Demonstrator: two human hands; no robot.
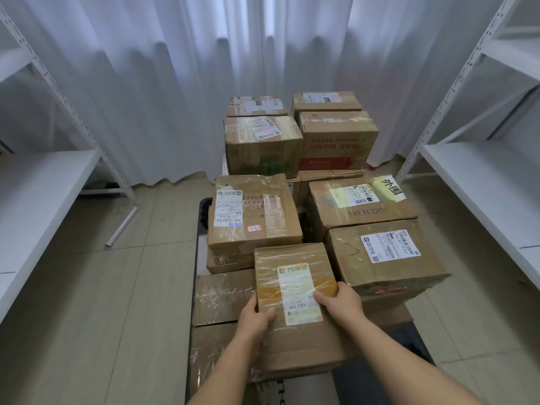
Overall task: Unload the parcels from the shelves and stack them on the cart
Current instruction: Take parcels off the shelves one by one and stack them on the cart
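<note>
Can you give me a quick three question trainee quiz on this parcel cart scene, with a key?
1. True or false: both hands grip the small parcel nearest the camera.
2. Which word is printed on the box carrying the yellow handwritten label? A) WETCODE B) FRAGILE C) EXPRESS
3. Fill in: the shelf boards on either side look ____.

Key: 1 true, left hand and right hand at its near corners; 2 A; 3 bare.
</note>
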